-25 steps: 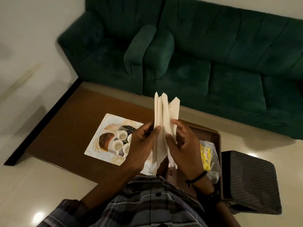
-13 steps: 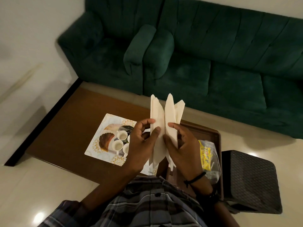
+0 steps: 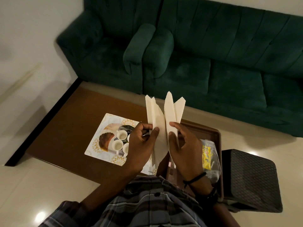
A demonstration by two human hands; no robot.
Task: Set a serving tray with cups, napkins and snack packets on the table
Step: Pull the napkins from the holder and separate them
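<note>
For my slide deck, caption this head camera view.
Both hands, left and right, fan folded white napkins above a brown serving tray on the table.

The napkins (image 3: 161, 122) are soft white paper. The sofa (image 3: 213, 54) is fuzzy green cloth. The floor (image 3: 32, 185) is shiny tile.

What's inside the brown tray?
A snack packet with a yellow label lies in the brown tray. The right hand, the left hand and the napkins cover the rest, so anything else is hidden.
</note>
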